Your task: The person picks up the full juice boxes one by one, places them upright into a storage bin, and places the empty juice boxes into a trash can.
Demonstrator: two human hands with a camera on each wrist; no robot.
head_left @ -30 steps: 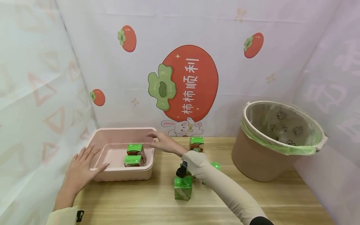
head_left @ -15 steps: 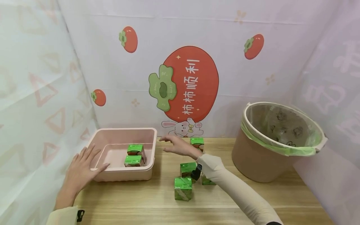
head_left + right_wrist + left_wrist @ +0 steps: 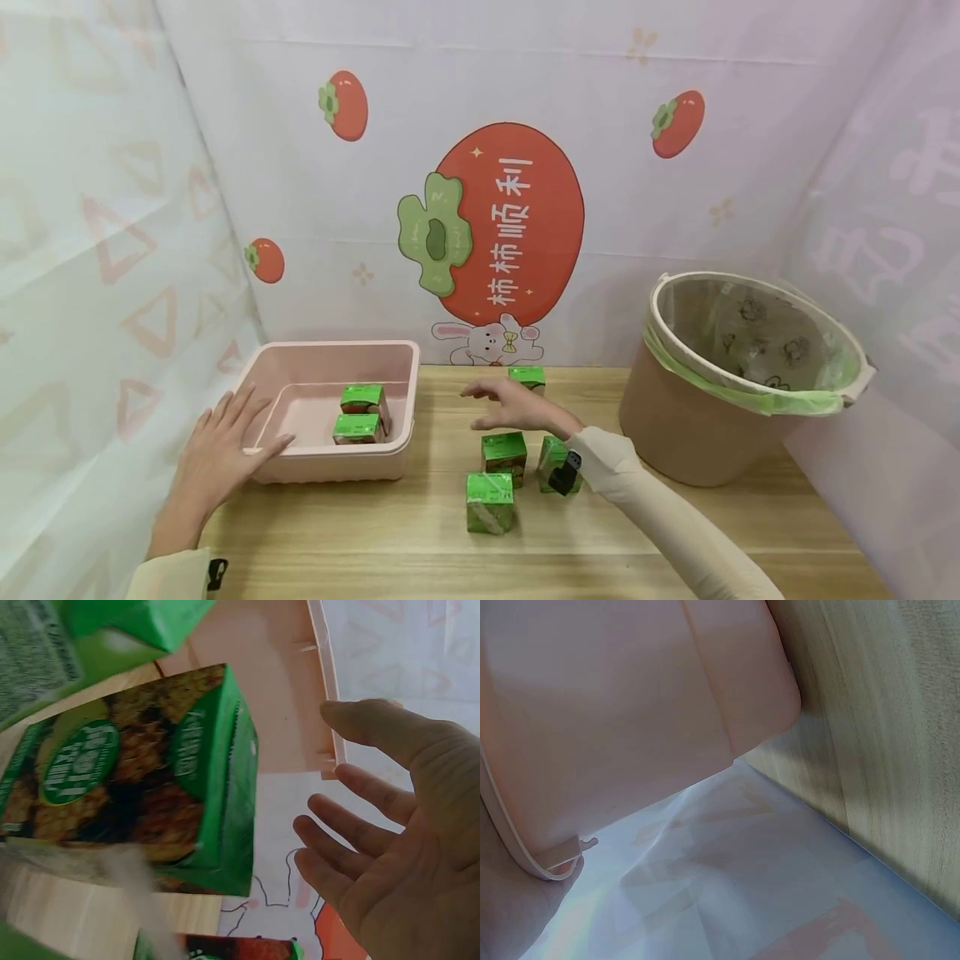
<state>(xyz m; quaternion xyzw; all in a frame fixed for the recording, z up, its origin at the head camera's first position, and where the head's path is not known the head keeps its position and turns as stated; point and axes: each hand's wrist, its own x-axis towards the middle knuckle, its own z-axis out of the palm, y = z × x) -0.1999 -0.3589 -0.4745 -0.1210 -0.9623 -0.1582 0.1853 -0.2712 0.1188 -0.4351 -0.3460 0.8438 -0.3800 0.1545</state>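
A pink plastic bin (image 3: pixel 330 464) stands at the left of the table, with two small green-topped boxes (image 3: pixel 357 428) inside near its right wall. My left hand (image 3: pixel 217 450) rests on the bin's left rim, fingers spread; in the left wrist view part of that hand meets the rim (image 3: pixel 502 817). My right hand (image 3: pixel 517 406) hovers over the table right of the bin, fingers apart and holding nothing. Near it are several more green boxes: one behind (image 3: pixel 528 377), one just in front (image 3: pixel 504 454), one at the right (image 3: pixel 553 467) partly covered by the wrist camera, and one nearest me (image 3: pixel 490 502).
At the right stands a large brownish-pink bucket (image 3: pixel 693 425) with a clear, green-edged liner. The wooden table (image 3: pixel 360 542) meets white printed cloth walls (image 3: pixel 360 208) at the back and sides.
My right hand has moved right, from above the bin's right rim to over the loose boxes. The left hand stays on the rim, and the boxes have not moved.
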